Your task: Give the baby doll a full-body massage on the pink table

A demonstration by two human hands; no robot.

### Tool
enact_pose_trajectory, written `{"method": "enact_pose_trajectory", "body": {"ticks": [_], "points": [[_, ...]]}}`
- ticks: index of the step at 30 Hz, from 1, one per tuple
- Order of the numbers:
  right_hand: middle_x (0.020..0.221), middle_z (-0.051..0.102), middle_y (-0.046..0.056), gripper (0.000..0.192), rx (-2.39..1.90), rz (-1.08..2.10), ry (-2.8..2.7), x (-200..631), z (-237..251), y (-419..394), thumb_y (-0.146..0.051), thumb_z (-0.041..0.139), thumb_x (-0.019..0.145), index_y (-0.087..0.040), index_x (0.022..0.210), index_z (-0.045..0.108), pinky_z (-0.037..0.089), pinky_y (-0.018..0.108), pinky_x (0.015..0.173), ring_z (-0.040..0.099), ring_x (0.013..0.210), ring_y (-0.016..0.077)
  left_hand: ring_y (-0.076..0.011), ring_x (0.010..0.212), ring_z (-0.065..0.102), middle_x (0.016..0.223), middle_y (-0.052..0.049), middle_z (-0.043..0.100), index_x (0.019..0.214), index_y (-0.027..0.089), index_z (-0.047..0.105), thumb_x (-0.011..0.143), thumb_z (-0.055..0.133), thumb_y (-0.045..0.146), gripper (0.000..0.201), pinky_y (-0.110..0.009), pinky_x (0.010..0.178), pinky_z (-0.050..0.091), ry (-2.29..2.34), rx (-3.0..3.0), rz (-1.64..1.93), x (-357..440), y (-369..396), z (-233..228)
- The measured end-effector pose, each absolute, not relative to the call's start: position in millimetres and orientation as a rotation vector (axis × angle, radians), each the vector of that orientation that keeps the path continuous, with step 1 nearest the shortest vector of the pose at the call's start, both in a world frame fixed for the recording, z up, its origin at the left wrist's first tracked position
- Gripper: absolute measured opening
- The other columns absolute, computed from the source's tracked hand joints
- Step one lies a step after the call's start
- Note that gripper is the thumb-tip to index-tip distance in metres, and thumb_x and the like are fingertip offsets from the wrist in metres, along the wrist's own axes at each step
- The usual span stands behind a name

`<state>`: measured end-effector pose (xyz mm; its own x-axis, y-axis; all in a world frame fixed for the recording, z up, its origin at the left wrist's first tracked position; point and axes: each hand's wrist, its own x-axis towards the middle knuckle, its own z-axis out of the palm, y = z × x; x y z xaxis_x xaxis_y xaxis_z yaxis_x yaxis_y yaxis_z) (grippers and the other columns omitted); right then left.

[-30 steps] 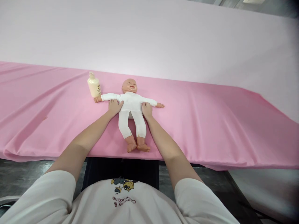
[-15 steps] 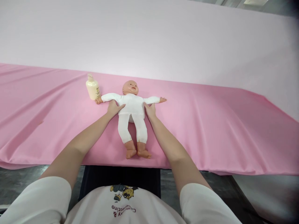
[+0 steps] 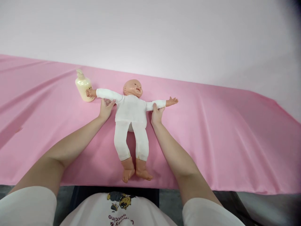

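Note:
A baby doll (image 3: 131,110) in a white cloth suit lies on its back on the pink cloth, head away from me and bare feet toward me. Both its arms are spread wide. My left hand (image 3: 107,107) is closed around the doll's sleeved arm on the left, thumb by the sleeve and fingers partly underneath. On the other side, my right hand (image 3: 157,114) grips the opposite sleeved arm from below, its thumb against the sleeve. A cream pump bottle (image 3: 84,88) stands beside the doll's left-side hand, which overlaps it in view.
The pink cloth (image 3: 225,141) covers the table and hangs over its front edge, with folds at both sides. Behind it rises a plain white surface (image 3: 150,37). My body in a printed white shirt (image 3: 94,212) is close to the front edge.
My hands have moved outward from the sides of the doll's torso to its arms. The doll's arms look slightly raised. The view has come closer.

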<state>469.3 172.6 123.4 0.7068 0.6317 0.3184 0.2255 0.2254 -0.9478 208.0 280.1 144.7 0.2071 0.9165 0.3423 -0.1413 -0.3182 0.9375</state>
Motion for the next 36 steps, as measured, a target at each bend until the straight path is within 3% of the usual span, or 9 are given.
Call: {"method": "enact_pose_trajectory", "body": {"ticks": [4, 10, 14, 19, 22, 26, 31, 36], "points": [[0.137, 0.055, 0.015, 0.058, -1.394, 0.276, -0.776, 475.6, 119.1, 172.7, -0.060, 0.046, 0.094, -0.023, 0.138, 0.035, 0.057, 0.049, 0.103, 0.064, 0.121, 0.0214, -0.0207, 0.104, 0.073, 0.106, -0.006, 0.071, 0.125, 0.026, 0.042, 0.086, 0.067, 0.065, 0.061, -0.041, 0.096, 0.060, 0.717, 1.478, 1.352, 202.6, 283.9, 147.9], [0.153, 0.040, 0.018, 0.066, -1.410, 0.150, -0.893, 476.7, 123.3, 168.5, -0.040, 0.050, 0.094, -0.025, 0.151, 0.021, 0.041, 0.059, 0.116, 0.055, 0.133, 0.0243, -0.0216, 0.106, 0.069, 0.107, -0.008, 0.069, 0.114, 0.021, 0.053, 0.086, 0.070, 0.055, 0.047, -0.040, 0.102, 0.057, 0.856, 1.546, 1.445, 195.8, 299.6, 147.8], [0.164, 0.025, 0.014, 0.070, -1.408, 0.085, -1.045, 472.8, 124.5, 166.8, -0.036, 0.042, 0.097, -0.032, 0.158, 0.009, 0.035, 0.063, 0.119, 0.041, 0.148, 0.0257, -0.0249, 0.121, 0.064, 0.124, -0.013, 0.064, 0.128, 0.019, 0.050, 0.088, 0.068, 0.048, 0.052, -0.046, 0.112, 0.050, 0.918, 1.661, 1.454, 192.8, 307.7, 139.6], [0.167, 0.019, 0.010, 0.076, -1.414, -0.039, -1.176, 464.6, 131.7, 163.6, -0.031, 0.039, 0.097, -0.034, 0.161, -0.001, 0.031, 0.064, 0.122, 0.028, 0.157, 0.0255, -0.0278, 0.140, 0.052, 0.139, -0.015, 0.057, 0.140, 0.023, 0.046, 0.091, 0.065, 0.042, 0.057, -0.048, 0.125, 0.035, 0.866, 1.875, 1.431, 191.4, 306.8, 138.7], [0.166, 0.024, 0.009, 0.074, -1.395, -0.073, -1.233, 458.9, 137.7, 160.1, -0.028, 0.040, 0.096, -0.032, 0.162, 0.006, 0.026, 0.061, 0.127, 0.026, 0.158, 0.0244, -0.0279, 0.149, 0.041, 0.149, -0.013, 0.051, 0.150, 0.026, 0.038, 0.093, 0.064, 0.038, 0.064, -0.046, 0.129, 0.026, 0.802, 1.936, 1.421, 190.0, 303.6, 142.4], [0.157, 0.041, 0.008, 0.063, -1.419, -0.041, -1.302, 456.1, 138.8, 155.5, -0.025, 0.040, 0.096, -0.032, 0.158, 0.029, 0.031, 0.059, 0.126, 0.038, 0.151, 0.0246, -0.0297, 0.149, 0.039, 0.151, -0.012, 0.051, 0.159, 0.028, 0.029, 0.094, 0.062, 0.035, 0.073, -0.049, 0.129, 0.024, 0.754, 2.037, 1.373, 189.4, 298.3, 143.4], [0.147, 0.050, 0.004, 0.060, -1.487, 0.007, -1.406, 457.5, 134.0, 154.8, -0.015, 0.039, 0.091, -0.037, 0.145, 0.053, 0.032, 0.056, 0.125, 0.044, 0.144, 0.0222, -0.0317, 0.140, 0.047, 0.149, -0.011, 0.053, 0.154, 0.029, 0.044, 0.095, 0.049, 0.025, 0.059, -0.056, 0.122, 0.033, 0.855, 2.321, 1.114, 191.8, 291.7, 141.4], [0.157, 0.045, 0.001, 0.056, -1.536, 0.093, -1.565, 456.8, 134.4, 153.8, -0.018, 0.042, 0.091, -0.037, 0.141, 0.058, 0.028, 0.059, 0.126, 0.036, 0.149, 0.0248, -0.0332, 0.140, 0.046, 0.155, -0.010, 0.048, 0.151, 0.031, 0.050, 0.095, 0.044, 0.022, 0.057, -0.056, 0.119, 0.036, 0.849, 2.455, 0.969, 192.2, 288.2, 142.9]]}}
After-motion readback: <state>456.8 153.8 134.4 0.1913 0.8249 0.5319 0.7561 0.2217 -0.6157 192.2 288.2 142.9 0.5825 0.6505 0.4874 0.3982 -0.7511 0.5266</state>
